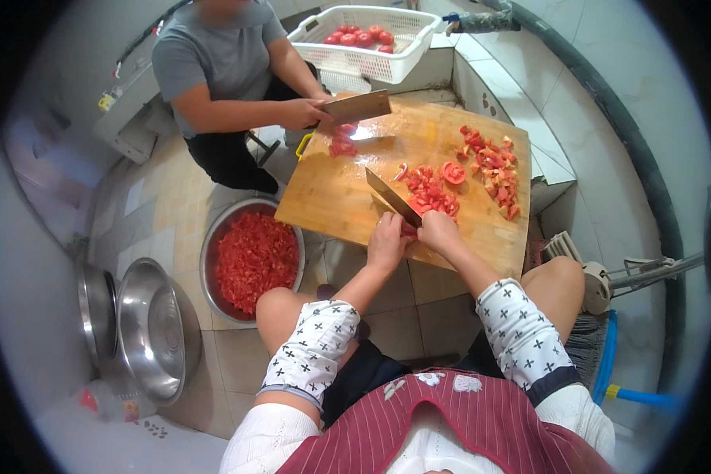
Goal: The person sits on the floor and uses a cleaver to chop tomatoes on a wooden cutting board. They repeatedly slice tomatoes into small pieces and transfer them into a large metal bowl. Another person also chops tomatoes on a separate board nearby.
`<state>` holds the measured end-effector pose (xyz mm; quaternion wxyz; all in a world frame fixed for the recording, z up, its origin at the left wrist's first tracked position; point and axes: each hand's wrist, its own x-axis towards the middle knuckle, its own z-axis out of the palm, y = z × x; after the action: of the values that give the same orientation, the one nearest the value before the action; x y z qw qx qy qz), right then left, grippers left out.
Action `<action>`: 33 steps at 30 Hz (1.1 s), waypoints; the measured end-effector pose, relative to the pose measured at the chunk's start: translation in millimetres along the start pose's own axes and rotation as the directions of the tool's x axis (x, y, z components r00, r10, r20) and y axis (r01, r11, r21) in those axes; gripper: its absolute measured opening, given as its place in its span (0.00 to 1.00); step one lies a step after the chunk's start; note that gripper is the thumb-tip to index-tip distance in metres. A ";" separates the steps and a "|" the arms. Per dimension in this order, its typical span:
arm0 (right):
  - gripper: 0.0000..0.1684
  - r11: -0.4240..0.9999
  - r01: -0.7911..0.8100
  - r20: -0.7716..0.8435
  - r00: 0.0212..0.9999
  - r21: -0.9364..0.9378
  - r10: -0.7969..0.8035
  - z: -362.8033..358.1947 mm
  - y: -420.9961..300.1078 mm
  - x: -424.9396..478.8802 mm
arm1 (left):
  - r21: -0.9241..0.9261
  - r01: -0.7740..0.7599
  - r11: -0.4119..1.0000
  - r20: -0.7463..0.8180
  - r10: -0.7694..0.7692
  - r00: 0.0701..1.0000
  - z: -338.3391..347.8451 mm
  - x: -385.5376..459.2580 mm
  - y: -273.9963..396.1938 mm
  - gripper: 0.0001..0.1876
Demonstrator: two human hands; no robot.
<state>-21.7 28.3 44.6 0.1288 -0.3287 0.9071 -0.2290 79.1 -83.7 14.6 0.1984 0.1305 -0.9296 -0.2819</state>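
My right hand (440,232) grips a cleaver (393,197) at the near edge of a wooden cutting board (355,195). The blade points away and to the left. My left hand (389,235) holds a piece of tomato (409,231) against the board beside the blade. Chopped tomato (429,188) lies just beyond my hands, with a cut tomato half (453,172) next to it. Tomato trimmings (497,172) form a pile along the board's right side. Further tomato pieces (343,146) lie at the far left of the board.
A co-worker (219,77) across the board holds another cleaver (358,106). A steel basin (204,260) of chopped tomato stands on the floor at left, near another steel basin (151,332). A white plastic basket (385,65) holds whole tomatoes. A blue-edged broom (604,355) is at right.
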 end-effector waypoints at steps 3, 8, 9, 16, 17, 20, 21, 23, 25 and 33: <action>0.09 0.999 0.021 -0.005 1.000 -0.027 -0.021 -7.6 4.2 -0.8 | -0.028 0.054 0.998 -0.020 -0.055 0.998 -4.2 1.5 5.9 0.20; 0.09 0.989 0.080 0.118 0.991 -0.124 -0.066 -32.9 -8.7 -43.7 | -0.011 0.121 0.993 0.024 -0.121 0.992 -5.9 -8.3 -3.7 0.22; 0.09 0.989 0.066 0.147 0.988 -0.133 -0.046 -33.3 -6.8 -46.3 | 0.013 0.096 0.995 0.016 -0.097 0.995 -3.3 -8.9 -5.7 0.22; 0.12 0.994 0.045 0.028 0.999 -0.100 -0.043 15.4 12.2 6.7 | 0.000 -0.046 0.999 0.013 0.046 0.999 17.1 3.2 -15.9 0.22; 0.12 0.999 0.005 0.103 0.995 -0.051 0.001 5.1 15.3 11.8 | -0.006 -0.028 1.000 0.039 0.029 0.999 13.6 2.9 -10.4 0.22; 0.13 0.972 -0.101 0.172 0.983 0.213 0.065 -29.5 16.7 0.5 | 0.000 0.099 0.995 0.116 -0.098 0.988 4.2 6.9 -5.9 0.24; 0.13 0.932 -0.181 0.182 0.975 0.314 0.128 -43.5 19.0 -9.2 | 0.021 0.054 0.998 0.090 -0.055 0.994 3.2 10.9 0.3 0.25; 0.14 0.920 -0.213 0.158 0.973 0.330 0.169 -63.6 23.3 -27.4 | 0.090 -0.028 0.996 0.036 0.025 0.999 -1.1 17.0 5.1 0.29; 0.14 0.918 -0.244 0.148 0.967 0.314 0.207 -71.2 35.6 -36.0 | 0.055 -0.178 0.982 0.045 0.176 0.983 4.1 33.2 -8.3 0.34; 0.12 0.992 -0.116 0.036 0.993 0.057 0.114 -55.7 39.8 -56.1 | 0.056 -0.135 0.989 0.197 0.122 0.973 11.7 37.6 -6.9 0.35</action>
<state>-22.3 110.5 77.4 0.1661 -0.2758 0.9152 -0.2423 41.5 -97.1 12.8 0.1205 0.0490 -0.9601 -0.2474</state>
